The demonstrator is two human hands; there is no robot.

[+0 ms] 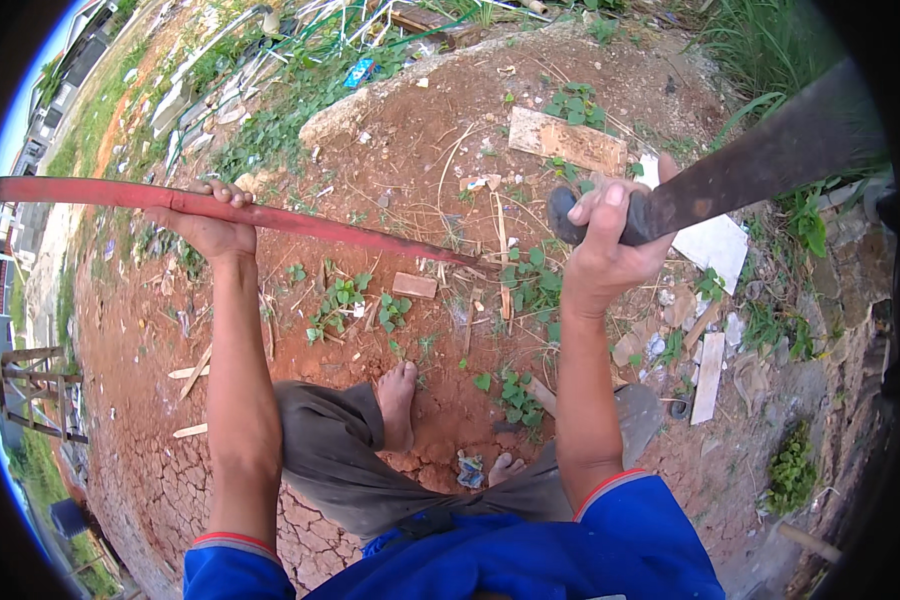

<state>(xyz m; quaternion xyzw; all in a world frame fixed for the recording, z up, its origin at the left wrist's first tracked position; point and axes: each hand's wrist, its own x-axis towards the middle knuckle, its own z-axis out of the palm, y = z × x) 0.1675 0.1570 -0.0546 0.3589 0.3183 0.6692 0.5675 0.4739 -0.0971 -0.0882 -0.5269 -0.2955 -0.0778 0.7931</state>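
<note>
My left hand (210, 225) grips a long, slightly curved red strip (330, 228) near its left part; the strip slants down toward the middle of the view, where its end looks dark and worn. My right hand (615, 225) is wrapped round the dark handle (567, 215) of a machete, whose broad, dull blade (760, 140) points up and to the right, away from the red strip. Both arms are stretched forward over the ground, above my bare feet (397, 405).
Red, cracked soil (140, 380) carries weeds, wood scraps (414, 285), a plank (567, 135) and a white board (715, 255). Tall grass (740, 40) grows at upper right; tangled debris (250, 60) lies beyond. A wooden frame (45, 390) stands at far left, a rough edge (850, 280) at right.
</note>
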